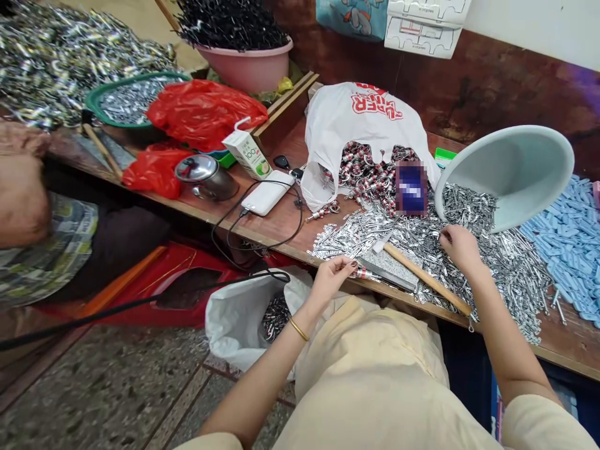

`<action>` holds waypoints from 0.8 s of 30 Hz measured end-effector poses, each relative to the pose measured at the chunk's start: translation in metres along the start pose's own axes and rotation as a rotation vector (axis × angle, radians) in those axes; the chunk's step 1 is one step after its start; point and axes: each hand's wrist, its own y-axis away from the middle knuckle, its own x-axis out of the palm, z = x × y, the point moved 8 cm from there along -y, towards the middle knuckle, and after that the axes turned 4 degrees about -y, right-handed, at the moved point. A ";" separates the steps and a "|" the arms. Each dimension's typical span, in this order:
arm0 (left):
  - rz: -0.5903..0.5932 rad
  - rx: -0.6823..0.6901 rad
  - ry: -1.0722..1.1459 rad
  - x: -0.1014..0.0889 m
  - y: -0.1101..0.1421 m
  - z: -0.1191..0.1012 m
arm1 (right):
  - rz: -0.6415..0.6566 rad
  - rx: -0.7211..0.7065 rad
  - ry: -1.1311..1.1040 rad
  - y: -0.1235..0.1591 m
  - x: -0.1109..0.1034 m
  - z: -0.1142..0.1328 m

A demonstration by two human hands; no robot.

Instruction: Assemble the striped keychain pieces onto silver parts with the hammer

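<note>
My left hand [334, 276] is at the table's front edge, thumb and fingers pinched on a small red-and-silver metal piece [366, 273]. Beside that piece lies a flat steel bar [391, 278]. Over the heap of small silver metal parts [509, 265] is my right hand [460, 248], its fingers closed together; whatever is between them is too small to make out. A hammer [426, 279] with a wooden handle rests between my hands, its handle end near the table edge.
A white plastic bag [370, 119] spills red-and-silver pieces. A tilted grey basin [534, 169] stands behind the silver parts, with blue pieces [576, 250] at right. Leftward are a power bank [268, 194], a drink carton [247, 153] and a metal cup [209, 178]. Another person's arm [21, 194] is far left.
</note>
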 end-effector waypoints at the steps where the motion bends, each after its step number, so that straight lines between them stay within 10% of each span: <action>1: 0.007 -0.019 0.008 -0.003 -0.001 0.003 | -0.017 0.023 -0.106 0.003 -0.005 0.005; 10: 0.080 -0.257 -0.001 -0.017 -0.021 0.015 | 0.354 -0.377 -0.722 0.032 0.012 0.163; 24: 0.218 -0.366 -0.078 -0.009 -0.038 0.014 | 0.591 -0.691 -0.320 0.015 0.058 0.223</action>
